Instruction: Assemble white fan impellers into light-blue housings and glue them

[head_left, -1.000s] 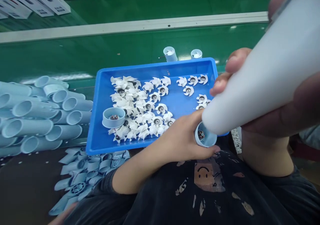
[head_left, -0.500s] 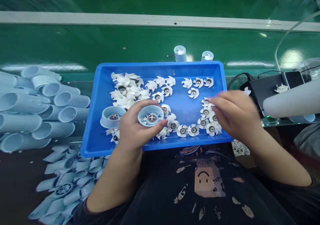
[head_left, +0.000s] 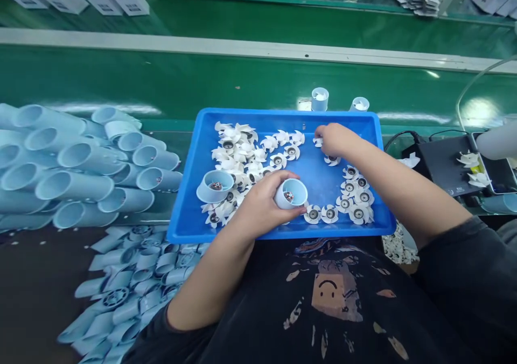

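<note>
Green conveyor belt point(head_left: 242, 78) carrying a blue plastic tray point(head_left: 363, 230), seen from above. A pale-blue plastic cup point(head_left: 291, 193) is gripped in the curled left hand point(head_left: 258, 205) over the tray's near edge; a white fan impeller point(head_left: 318, 142) is pinched by the nearly closed right hand point(head_left: 335, 140) toward the far edge. More impellers point(head_left: 278, 161) are scattered across the tray, a second cup point(head_left: 215, 187) is set among them, and pale-blue plastic tubes point(head_left: 76, 186) are piled beyond the left edge.

Tray point(head_left: 283, 115), bright blue; fan impellers point(head_left: 269, 143), white, dark-hubbed; plastic cups point(head_left: 75, 186), pale blue; conveyor belt point(head_left: 121, 78), green; T-shirt point(head_left: 258, 305), black, tan smiley patch point(head_left: 331, 288).
</note>
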Available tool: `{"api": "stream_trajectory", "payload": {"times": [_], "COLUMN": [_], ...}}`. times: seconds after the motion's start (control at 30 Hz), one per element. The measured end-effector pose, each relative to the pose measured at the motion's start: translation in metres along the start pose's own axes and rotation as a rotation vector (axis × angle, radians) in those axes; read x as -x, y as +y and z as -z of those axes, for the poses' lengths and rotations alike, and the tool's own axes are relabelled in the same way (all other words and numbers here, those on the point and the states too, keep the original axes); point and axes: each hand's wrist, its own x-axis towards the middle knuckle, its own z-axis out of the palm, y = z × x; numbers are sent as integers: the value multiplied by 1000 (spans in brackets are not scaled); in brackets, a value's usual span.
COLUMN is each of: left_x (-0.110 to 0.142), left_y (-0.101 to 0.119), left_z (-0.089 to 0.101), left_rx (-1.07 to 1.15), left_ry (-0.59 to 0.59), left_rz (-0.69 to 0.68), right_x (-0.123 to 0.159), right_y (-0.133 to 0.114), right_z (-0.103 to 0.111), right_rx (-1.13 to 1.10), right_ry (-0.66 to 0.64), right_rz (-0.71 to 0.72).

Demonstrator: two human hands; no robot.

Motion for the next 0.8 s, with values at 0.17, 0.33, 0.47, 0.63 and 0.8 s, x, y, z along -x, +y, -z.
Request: {"api": "stream_trajectory", "payload": {"times": [0.17,0.33,0.47,0.63,0.8], "left_x": [0,1,4,8,10], "left_y": [1,-1,-1,-3,-5], "left_z": [-2,-2,-1,-3,-4], "left_rx": [21,35,191,507,469], "left_ry": [-26,-29,35,209,259], "left_rz": [-77,-73,-100,-164,-191], "right_x": [-6,-3,7,14,16], "right_y": [-5,-11,-12,-14,-21], "right_z": [9,14,15,12,5], "right_rx": [4,38,66,53,-19], "right_ry": [-50,-54,-73,-134,-79], "right_rz": [-12,-27,-38,-48,-59]}}
